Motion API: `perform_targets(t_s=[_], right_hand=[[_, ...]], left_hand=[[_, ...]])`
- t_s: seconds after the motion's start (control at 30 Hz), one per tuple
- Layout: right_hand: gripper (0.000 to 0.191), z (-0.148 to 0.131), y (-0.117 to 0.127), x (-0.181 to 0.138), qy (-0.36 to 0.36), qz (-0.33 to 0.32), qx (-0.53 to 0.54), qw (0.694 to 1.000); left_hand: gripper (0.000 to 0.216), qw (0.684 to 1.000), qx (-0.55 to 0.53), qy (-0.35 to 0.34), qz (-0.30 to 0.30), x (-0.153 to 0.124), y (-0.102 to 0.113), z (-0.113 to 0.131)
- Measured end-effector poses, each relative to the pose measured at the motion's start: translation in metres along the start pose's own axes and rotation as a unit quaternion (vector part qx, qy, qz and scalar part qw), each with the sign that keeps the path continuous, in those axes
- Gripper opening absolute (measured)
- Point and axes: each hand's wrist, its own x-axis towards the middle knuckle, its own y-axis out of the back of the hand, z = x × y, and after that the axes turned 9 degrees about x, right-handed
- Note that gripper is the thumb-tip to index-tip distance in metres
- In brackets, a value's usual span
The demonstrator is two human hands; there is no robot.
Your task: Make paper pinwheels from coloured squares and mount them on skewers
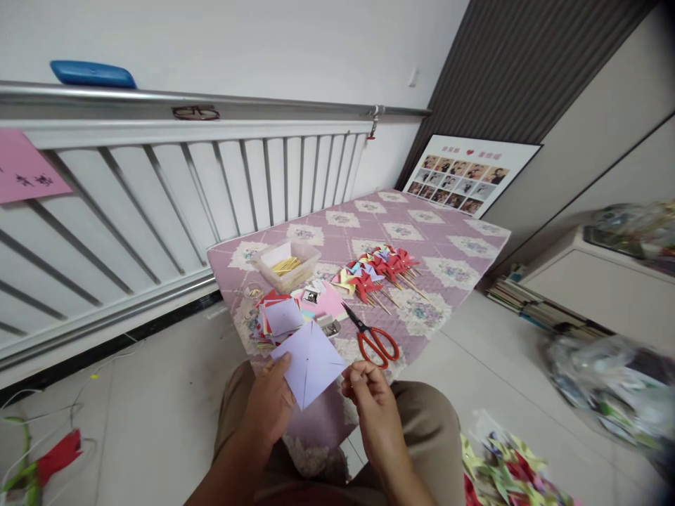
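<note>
My left hand (pixel 270 406) grips a lilac paper square (pixel 312 369) by its left corner, thumb on top. The square has slits running in from its corners and a small dark dot in the middle. Just off its right corner, my right hand (pixel 375 407) has thumb and fingertips pinched together; anything between them is too small to make out. Scissors with orange handles (pixel 377 344) lie open beyond the right hand. Behind the lilac square are a stack of coloured paper squares (pixel 282 316) and a small metal tin (pixel 331 327).
On the flowered tablecloth (pixel 403 230) stand a plastic box (pixel 287 282) of thin sticks and a pile of finished pinwheels (pixel 377 270). More pinwheels (pixel 514 467) lie on the floor at right. A white radiator (pixel 253 176) lines the wall, and a photo board (pixel 464 176) leans behind the table.
</note>
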Motion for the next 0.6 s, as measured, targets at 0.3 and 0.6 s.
perform_targets(t_s=[0.3,0.6], right_hand=[[0.016,0.007,-0.010,-0.013,0.064,-0.091,-0.080,0.991],[0.022,0.011,-0.017,-0.023,0.071,-0.152,-0.177,0.970]], left_hand=[[0.020,0.999,-0.031,-0.004,0.006,0.005,-0.002,-0.007],[0.012,1.000,-0.003,-0.023,0.002,-0.001,-0.008,-0.005]])
